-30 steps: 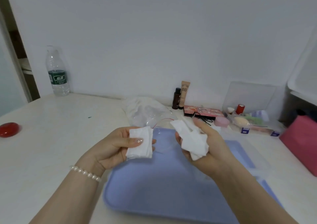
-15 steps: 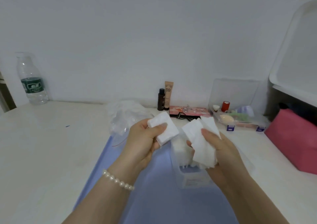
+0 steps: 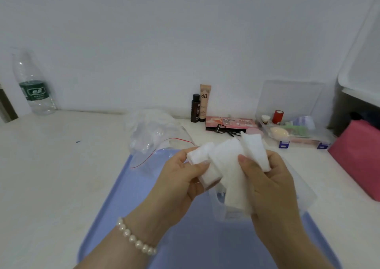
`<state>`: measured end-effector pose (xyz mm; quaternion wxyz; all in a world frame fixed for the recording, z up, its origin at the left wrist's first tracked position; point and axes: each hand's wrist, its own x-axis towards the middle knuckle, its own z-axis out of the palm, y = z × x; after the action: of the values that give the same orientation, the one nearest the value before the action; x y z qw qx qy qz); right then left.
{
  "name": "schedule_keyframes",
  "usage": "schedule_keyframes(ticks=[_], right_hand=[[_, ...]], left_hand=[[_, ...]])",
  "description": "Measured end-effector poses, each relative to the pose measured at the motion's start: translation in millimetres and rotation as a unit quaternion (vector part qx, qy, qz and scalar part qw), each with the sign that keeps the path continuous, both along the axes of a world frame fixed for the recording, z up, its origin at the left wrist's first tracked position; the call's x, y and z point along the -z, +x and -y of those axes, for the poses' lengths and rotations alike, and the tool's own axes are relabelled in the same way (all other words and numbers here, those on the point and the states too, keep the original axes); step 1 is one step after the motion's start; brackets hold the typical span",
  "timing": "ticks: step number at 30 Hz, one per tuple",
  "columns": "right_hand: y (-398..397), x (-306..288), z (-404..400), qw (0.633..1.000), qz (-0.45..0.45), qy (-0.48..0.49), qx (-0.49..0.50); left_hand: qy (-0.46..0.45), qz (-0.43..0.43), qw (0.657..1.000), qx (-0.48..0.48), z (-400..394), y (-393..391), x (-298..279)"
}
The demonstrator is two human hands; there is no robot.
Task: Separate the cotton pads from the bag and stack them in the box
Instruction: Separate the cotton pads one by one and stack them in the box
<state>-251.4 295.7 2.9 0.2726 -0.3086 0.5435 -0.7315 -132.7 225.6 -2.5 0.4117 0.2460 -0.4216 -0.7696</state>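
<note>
two hands share the work here, so i take them from my left across. left hand (image 3: 181, 178) has thumb and fingers curled round a small squared stack of cotton pads (image 3: 202, 159), held up above the blue tray (image 3: 115, 217). behind it, further left, the clear zip bag (image 3: 153, 133) with the red seal line lies slumped at the tray's far edge, apparently done with for this batch. right hand (image 3: 267, 186) pinches a looser fan of pads (image 3: 232, 172), thumb on top, the sheets splayed and touching the left stack. below the hands sits the clear plastic box (image 3: 221, 209), mostly hidden by the fan; i cannot tell how full it is.

as i judge it, the step is squaring the two bunches before they go down into the box. to do it well i would slide the splayed sheets together with the right thumb until their edges line up, lay them against the left stack, then lower the lot flat with edges parallel to the box walls. pads are soft and light, so a gentle pinch is enough; squeezing hard would crease them, and a loose sheet could flutter onto the tray.
</note>
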Motion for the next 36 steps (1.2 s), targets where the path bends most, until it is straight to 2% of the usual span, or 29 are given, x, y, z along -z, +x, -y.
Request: schedule_keyframes(ticks=[3, 7, 13, 21, 26, 30, 36], right_hand=[[-1, -1, -1, 0.999, 0.027, -0.016, 0.016], [2, -2, -3, 0.998, 0.041, -0.04, -0.023], [8, 1, -2, 1.0, -0.009, -0.018, -0.016], [9, 3, -1, 0.996, -0.078, -0.026, 0.015], [9, 4, 0, 0.995, -0.085, -0.034, 0.032], [9, 2, -2, 0.995, -0.085, -0.032, 0.03], [11, 0, -3, 0.996, -0.071, -0.033, 0.031]], left_hand=[[-0.005, -0.026, 1.0, -0.007, 0, -1, 1], [-0.014, -0.039, 0.999, -0.007, -2, -3, 2], [-0.029, -0.032, 0.999, 0.032, -8, -4, 2], [0.038, -0.069, 0.996, 0.048, -11, -3, -7], [0.041, -0.066, 0.994, 0.073, -13, -2, -10], [-0.027, -0.064, 0.995, 0.071, -15, -1, -10], [-0.002, -0.061, 0.995, 0.082, -12, -2, -8]])
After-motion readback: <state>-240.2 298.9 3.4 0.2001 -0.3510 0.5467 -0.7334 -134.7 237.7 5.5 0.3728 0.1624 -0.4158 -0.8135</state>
